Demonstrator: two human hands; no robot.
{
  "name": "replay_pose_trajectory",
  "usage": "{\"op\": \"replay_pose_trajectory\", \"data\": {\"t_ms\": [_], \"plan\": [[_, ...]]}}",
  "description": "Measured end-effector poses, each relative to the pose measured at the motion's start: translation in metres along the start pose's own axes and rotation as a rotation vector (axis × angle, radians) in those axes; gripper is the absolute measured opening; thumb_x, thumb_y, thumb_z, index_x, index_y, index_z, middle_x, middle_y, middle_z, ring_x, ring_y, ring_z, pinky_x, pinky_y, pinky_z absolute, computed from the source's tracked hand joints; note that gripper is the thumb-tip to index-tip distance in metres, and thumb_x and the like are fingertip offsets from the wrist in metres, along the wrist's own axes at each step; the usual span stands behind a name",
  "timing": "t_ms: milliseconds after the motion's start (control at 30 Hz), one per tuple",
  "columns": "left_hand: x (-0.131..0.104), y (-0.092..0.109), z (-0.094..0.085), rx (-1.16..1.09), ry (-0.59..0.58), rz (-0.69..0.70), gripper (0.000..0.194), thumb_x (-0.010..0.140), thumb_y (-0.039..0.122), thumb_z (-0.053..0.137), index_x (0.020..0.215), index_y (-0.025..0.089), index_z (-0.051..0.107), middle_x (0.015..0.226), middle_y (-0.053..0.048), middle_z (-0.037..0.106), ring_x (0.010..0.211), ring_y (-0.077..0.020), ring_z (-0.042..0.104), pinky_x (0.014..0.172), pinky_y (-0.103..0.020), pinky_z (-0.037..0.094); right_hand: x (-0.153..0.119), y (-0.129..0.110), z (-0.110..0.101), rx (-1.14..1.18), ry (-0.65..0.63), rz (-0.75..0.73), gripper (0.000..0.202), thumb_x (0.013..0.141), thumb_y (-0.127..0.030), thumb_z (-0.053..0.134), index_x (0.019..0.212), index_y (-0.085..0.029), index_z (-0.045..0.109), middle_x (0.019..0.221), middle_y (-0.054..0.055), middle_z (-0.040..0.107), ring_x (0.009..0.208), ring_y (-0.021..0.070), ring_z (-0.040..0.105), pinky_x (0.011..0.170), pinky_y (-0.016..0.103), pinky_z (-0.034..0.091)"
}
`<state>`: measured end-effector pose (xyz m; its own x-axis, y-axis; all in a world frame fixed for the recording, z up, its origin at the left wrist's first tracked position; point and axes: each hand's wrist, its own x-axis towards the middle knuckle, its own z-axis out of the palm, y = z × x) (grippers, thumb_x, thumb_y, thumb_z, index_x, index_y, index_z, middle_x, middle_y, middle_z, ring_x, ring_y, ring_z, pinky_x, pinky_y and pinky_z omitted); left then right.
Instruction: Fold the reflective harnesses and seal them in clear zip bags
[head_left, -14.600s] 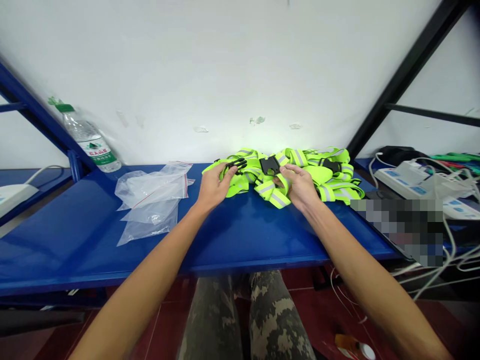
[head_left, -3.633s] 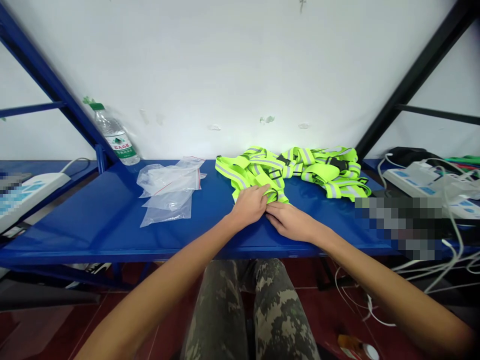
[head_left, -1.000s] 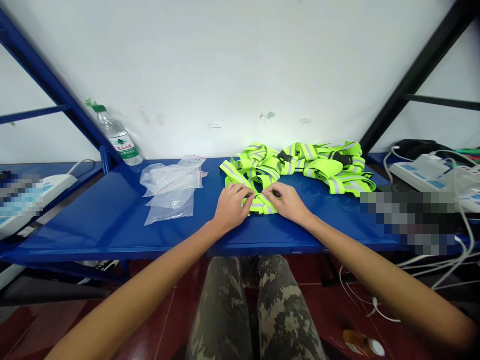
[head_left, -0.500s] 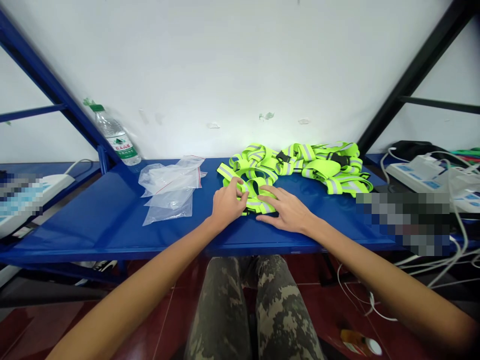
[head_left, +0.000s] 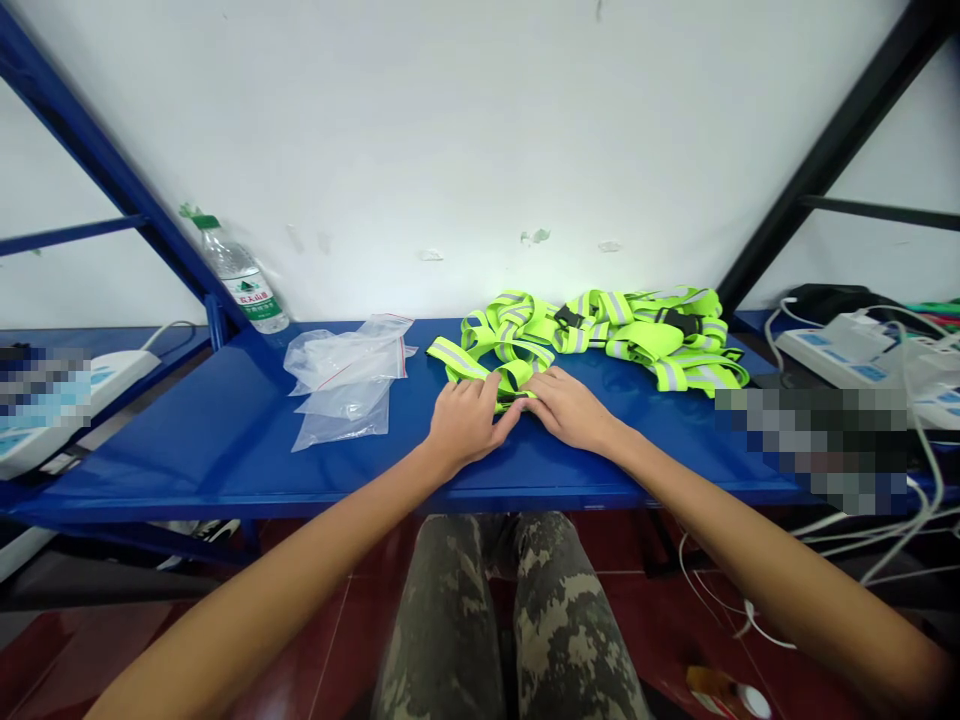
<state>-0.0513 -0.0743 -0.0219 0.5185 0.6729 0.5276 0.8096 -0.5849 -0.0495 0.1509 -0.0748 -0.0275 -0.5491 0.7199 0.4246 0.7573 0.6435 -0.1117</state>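
A neon-yellow reflective strap (head_left: pixel 517 352) with a silver stripe lies in loose loops on the blue table. At its near end my left hand (head_left: pixel 466 422) is closed on the strap, fingers curled over it and thumb reaching to the right. My right hand (head_left: pixel 570 410) grips the same part from the other side, its fingertips almost meeting my left thumb. A dark piece shows on the strap between the hands; the fingers partly cover it. More reflective straps (head_left: pixel 652 340) with black buckles lie heaped to the right, touching the looped one.
Clear zip bags (head_left: pixel 345 375) lie in a loose stack left of my hands. A plastic water bottle (head_left: pixel 251 285) stands by the wall at the back left. Power strips (head_left: pixel 840 355) and white cables are at the right; another power strip (head_left: pixel 112 385) is at the left.
My hands have come closer together. The right fingers, spread before, have closed on the strap, and the left hand has turned over its near end. The strap's near loops are drawn in.
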Motion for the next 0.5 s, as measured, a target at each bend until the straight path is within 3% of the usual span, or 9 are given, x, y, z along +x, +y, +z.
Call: {"op": "replay_pose_trajectory", "data": {"t_ms": [133, 267, 400, 500], "plan": [[0.004, -0.001, -0.002, 0.015, -0.146, -0.035, 0.046, 0.103, 0.047, 0.024, 0.105, 0.015, 0.057, 0.092, -0.012, 0.072, 0.084, -0.0255, 0.070, 0.066, -0.031, 0.043, 0.004, 0.001, 0.002, 0.082, 0.051, 0.029, 0.034, 0.103, -0.039, 0.034, 0.091, -0.017, 0.058, 0.090, 0.010, 0.065, 0.084, 0.0224, 0.055, 0.080, 0.034, 0.041], [0.011, -0.006, -0.002, -0.034, -0.188, -0.116, 0.044, 0.104, 0.042, 0.018, 0.100, 0.018, 0.055, 0.083, -0.008, 0.072, 0.077, -0.0232, 0.070, 0.058, -0.028, 0.038, 0.009, -0.001, 0.006, 0.167, 0.096, 0.142, 0.038, 0.104, -0.039, 0.029, 0.083, -0.020, 0.055, 0.084, 0.007, 0.065, 0.078, 0.0198, 0.057, 0.072, 0.031, 0.039], [0.019, -0.011, -0.001, -0.133, -0.216, -0.157, 0.041, 0.104, 0.043, 0.020, 0.104, 0.019, 0.052, 0.080, -0.007, 0.071, 0.076, -0.0243, 0.070, 0.060, -0.029, 0.039, 0.013, -0.001, 0.009, 0.181, 0.154, 0.256, 0.042, 0.104, -0.039, 0.025, 0.079, -0.020, 0.054, 0.078, 0.005, 0.065, 0.072, 0.0188, 0.058, 0.066, 0.031, 0.036], [0.022, -0.014, 0.002, -0.220, -0.231, -0.155, 0.038, 0.104, 0.044, 0.022, 0.103, 0.020, 0.051, 0.083, -0.006, 0.071, 0.080, -0.0253, 0.070, 0.063, -0.029, 0.041, 0.014, -0.002, 0.010, 0.125, 0.228, 0.260, 0.047, 0.104, -0.039, 0.025, 0.076, -0.019, 0.056, 0.079, 0.008, 0.064, 0.074, 0.0198, 0.057, 0.071, 0.033, 0.039]]}}
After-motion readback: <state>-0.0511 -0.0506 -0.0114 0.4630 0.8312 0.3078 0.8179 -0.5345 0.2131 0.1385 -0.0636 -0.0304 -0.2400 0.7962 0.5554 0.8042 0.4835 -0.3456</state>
